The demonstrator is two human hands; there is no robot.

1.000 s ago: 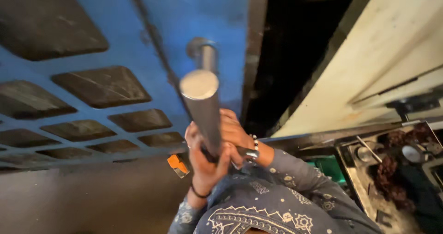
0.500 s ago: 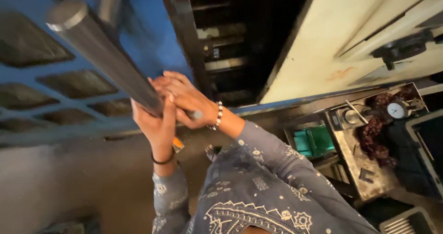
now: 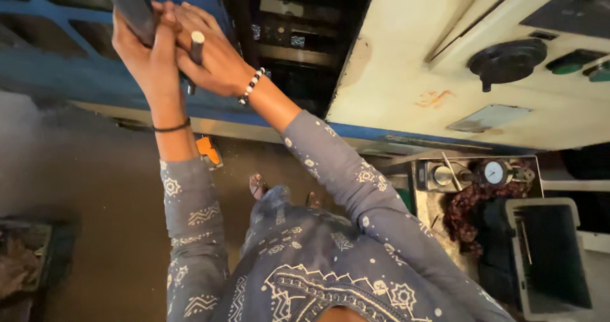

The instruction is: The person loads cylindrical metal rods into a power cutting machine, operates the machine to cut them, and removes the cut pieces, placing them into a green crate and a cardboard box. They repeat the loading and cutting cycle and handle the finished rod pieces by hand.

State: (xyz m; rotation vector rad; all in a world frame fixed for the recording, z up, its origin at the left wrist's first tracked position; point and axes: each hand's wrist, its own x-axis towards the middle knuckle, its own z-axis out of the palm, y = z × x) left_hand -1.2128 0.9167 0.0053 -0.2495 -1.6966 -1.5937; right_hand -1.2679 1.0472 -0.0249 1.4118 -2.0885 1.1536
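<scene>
Gripping a thick dark steel bar up against the blue metal machine frame: left hand wrapped tight round its lower end, right hand clamped over it and a slim grey pin. Likely heavy, rigid, smooth; best held low, both palms close.

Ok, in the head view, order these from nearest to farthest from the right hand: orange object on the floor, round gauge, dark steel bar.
1. Dark steel bar, gripped beside the right hand.
2. Orange object, on the floor below.
3. Round gauge, far right.
</scene>
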